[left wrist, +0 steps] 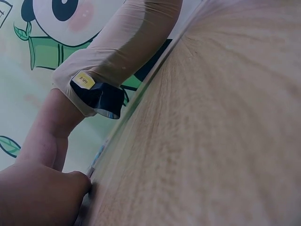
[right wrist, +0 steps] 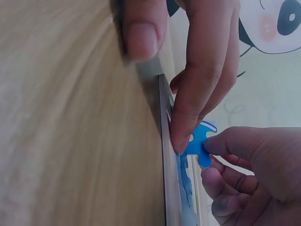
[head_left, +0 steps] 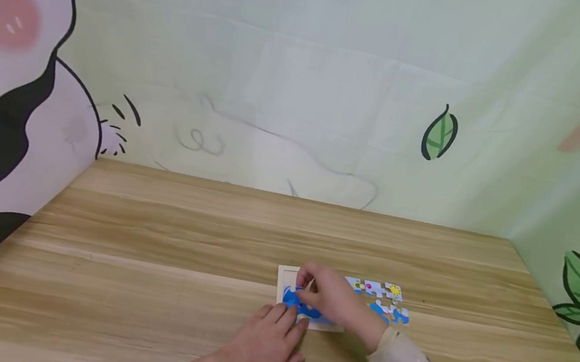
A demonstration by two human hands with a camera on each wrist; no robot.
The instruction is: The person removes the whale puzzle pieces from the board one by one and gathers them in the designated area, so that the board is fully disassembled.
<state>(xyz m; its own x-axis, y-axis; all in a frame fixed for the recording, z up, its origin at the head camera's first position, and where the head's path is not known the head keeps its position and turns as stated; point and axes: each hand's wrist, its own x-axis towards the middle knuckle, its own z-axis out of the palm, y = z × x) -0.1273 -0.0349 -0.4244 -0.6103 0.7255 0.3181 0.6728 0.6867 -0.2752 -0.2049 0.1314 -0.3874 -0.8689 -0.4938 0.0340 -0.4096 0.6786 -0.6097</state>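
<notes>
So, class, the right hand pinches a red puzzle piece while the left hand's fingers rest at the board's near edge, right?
Not quite: the puzzle piece is blue, not red, as the right wrist view shows. The right hand does pinch it, and the left hand does rest at the near edge of the board.

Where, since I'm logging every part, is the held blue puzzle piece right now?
Right of centre in the right wrist view, the blue puzzle piece is pinched by the right hand, next to the left hand and over the wooden frame.
</notes>
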